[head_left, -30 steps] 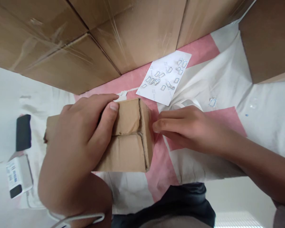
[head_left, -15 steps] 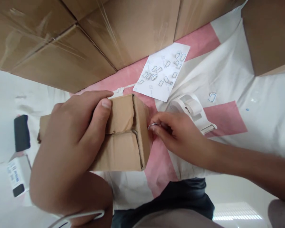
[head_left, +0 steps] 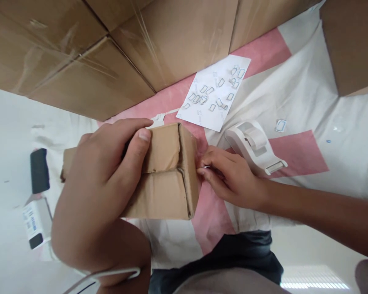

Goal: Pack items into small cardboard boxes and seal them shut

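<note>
A small brown cardboard box [head_left: 165, 192] lies in front of me, its worn end flaps facing up. My left hand [head_left: 107, 163] grips it from the left, with the thumb on the top face. Close against the box's right side is my right hand [head_left: 227, 173], its thumb and forefinger pinched on a small shiny metal thing [head_left: 206, 166] that is mostly hidden. Just beyond the right hand stands a white tape dispenser [head_left: 256, 143].
Large taped cartons [head_left: 178, 36] line the back, with another carton [head_left: 352, 45] at the right. A paper sheet [head_left: 214, 92] bears small stickers. One loose sticker [head_left: 281, 125] lies right. A black object [head_left: 39, 170] and a white box [head_left: 35, 222] are at left.
The whole view has shifted slightly, so things appear further right. The metal thing shows less between my right fingers. My left hand keeps its grip on the box.
</note>
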`<action>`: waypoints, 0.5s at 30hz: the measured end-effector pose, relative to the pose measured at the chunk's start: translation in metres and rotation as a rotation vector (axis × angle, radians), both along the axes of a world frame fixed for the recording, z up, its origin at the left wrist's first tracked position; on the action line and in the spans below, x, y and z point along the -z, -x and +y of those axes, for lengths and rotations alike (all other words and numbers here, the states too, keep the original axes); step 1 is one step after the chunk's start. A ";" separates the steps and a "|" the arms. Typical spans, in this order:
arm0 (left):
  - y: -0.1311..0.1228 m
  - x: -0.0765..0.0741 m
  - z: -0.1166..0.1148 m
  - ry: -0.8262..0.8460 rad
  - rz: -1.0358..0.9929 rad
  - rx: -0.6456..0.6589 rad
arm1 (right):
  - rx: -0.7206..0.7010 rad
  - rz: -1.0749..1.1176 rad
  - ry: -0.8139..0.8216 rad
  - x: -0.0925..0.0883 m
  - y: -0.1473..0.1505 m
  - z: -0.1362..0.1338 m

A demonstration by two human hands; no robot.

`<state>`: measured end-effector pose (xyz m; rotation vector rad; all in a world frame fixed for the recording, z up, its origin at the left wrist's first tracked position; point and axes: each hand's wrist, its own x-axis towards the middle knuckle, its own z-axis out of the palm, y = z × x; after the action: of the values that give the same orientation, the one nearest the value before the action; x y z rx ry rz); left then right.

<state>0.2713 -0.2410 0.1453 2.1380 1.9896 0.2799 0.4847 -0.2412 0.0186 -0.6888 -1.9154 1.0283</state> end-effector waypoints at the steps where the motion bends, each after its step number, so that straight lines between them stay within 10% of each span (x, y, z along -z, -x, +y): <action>1: 0.000 0.000 0.000 -0.005 0.000 -0.002 | -0.007 -0.005 -0.014 0.000 0.000 0.001; 15: 0.001 0.001 0.001 -0.014 0.014 0.026 | 0.000 -0.036 -0.046 -0.006 -0.002 0.000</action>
<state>0.2702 -0.2402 0.1446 2.1790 1.9715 0.2765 0.4864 -0.2409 0.0247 -0.6852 -1.9640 0.9745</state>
